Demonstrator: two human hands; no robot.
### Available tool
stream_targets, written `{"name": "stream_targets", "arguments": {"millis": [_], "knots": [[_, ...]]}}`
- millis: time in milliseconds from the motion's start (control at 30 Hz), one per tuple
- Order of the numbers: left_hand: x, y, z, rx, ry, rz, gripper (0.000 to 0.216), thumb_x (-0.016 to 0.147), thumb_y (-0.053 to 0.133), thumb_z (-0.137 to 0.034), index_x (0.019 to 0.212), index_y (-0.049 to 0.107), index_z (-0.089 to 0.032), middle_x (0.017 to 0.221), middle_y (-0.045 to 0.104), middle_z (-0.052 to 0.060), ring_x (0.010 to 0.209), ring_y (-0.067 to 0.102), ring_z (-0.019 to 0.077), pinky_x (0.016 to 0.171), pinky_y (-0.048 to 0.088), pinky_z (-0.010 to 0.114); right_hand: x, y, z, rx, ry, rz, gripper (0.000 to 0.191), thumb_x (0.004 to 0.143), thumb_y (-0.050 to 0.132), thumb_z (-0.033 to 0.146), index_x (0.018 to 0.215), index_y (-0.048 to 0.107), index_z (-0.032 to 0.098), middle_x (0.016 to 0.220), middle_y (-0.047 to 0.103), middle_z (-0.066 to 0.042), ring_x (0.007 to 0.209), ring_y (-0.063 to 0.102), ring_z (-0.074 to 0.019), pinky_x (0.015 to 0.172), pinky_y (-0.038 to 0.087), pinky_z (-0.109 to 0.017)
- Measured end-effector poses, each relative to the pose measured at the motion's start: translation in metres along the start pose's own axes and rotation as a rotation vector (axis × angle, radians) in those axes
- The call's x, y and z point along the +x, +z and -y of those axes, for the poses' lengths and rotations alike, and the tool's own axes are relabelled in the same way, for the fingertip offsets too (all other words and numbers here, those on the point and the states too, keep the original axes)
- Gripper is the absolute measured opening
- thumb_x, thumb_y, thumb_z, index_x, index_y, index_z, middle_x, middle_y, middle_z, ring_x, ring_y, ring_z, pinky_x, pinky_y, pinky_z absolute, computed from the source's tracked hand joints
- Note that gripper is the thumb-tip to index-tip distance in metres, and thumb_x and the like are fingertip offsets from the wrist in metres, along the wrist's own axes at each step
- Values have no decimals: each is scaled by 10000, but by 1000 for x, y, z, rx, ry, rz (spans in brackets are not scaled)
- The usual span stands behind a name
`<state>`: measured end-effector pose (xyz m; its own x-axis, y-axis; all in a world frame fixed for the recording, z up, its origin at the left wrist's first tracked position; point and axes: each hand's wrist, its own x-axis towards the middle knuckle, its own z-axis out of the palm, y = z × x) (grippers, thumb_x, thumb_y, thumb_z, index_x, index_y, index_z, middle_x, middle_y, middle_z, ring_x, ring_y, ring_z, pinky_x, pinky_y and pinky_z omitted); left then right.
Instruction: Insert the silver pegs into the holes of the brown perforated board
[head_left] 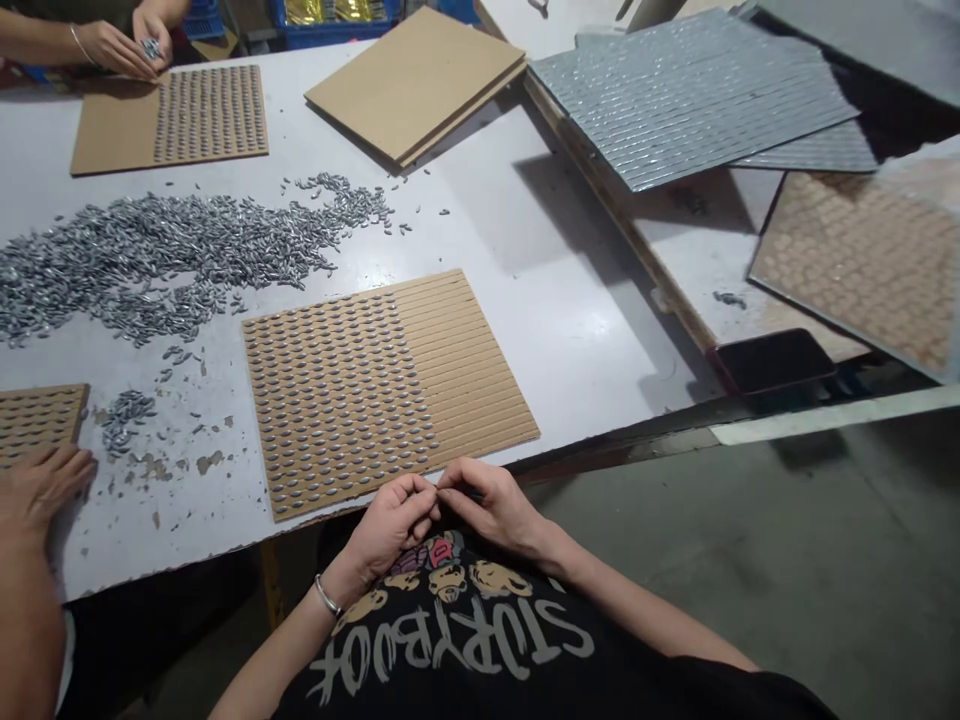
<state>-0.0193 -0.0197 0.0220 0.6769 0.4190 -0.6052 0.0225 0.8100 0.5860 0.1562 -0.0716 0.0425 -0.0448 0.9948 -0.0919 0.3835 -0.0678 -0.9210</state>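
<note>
My left hand (395,525) and my right hand (487,503) meet in front of my chest, just past the table's near edge. Their fingertips press together in a pinch, and whatever lies between them is hidden or too small to name. Right beyond them lies a brown grooved cardboard board (480,370). Rows of small silver, spindle-shaped metal pieces (337,390) sit along its grooves over the left and middle part. The grooves on its right part show bare cardboard. A metal bangle circles my left wrist.
A long heap of loose silver pieces (187,250) spreads behind the board, with a small pile (127,420) to the left. Co-workers' hands (124,45) (45,485) work at two other boards. Stacked cardboard (416,85), silver-covered sheets (697,95) and a dark phone (776,360) lie rightward.
</note>
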Motion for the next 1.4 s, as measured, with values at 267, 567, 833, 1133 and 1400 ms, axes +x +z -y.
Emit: {"name": "stream_targets", "arguments": {"millis": [267, 567, 833, 1133, 1400], "knots": [[-2, 1, 2, 239, 108, -166, 252, 810, 626, -400, 838, 565, -157, 564, 470, -64, 422, 316, 33, 401, 190, 177, 4, 3, -8, 93, 254, -33, 148, 869, 574, 290, 785, 623, 178, 712, 625, 9, 651, 550, -124, 592, 425, -224], [-6, -4, -1, 32, 91, -111, 246, 836, 605, -389, 929, 537, -172, 692, 603, -14, 400, 323, 23, 369, 146, 169, 26, 17, -32, -301, 155, -292, 142, 859, 577, 266, 752, 652, 209, 753, 634, -23, 734, 593, -161, 693, 432, -264], [-5, -8, -8, -258, 28, -80, 256, 798, 692, -359, 822, 532, -160, 680, 543, -31, 401, 297, 1, 330, 160, 119, 29, 12, -30, -200, 299, -264, 182, 825, 580, 323, 959, 564, 201, 680, 599, 30, 577, 545, -135, 573, 421, -248], [-8, -18, -43, -626, 203, -111, 166, 774, 718, -185, 876, 610, -112, 724, 474, -13, 548, 422, 20, 349, 270, 67, 20, -24, -4, -12, 130, -502, 208, 874, 566, 382, 809, 588, 186, 678, 594, -1, 568, 507, -118, 542, 420, -233], [23, 10, -69, -210, 262, -245, 374, 620, 842, -291, 831, 571, -143, 646, 519, -49, 431, 342, 4, 324, 180, 103, 55, -12, 13, 34, -85, -282, 195, 898, 546, 350, 922, 667, 199, 834, 688, -48, 746, 617, -168, 660, 485, -269]]}}
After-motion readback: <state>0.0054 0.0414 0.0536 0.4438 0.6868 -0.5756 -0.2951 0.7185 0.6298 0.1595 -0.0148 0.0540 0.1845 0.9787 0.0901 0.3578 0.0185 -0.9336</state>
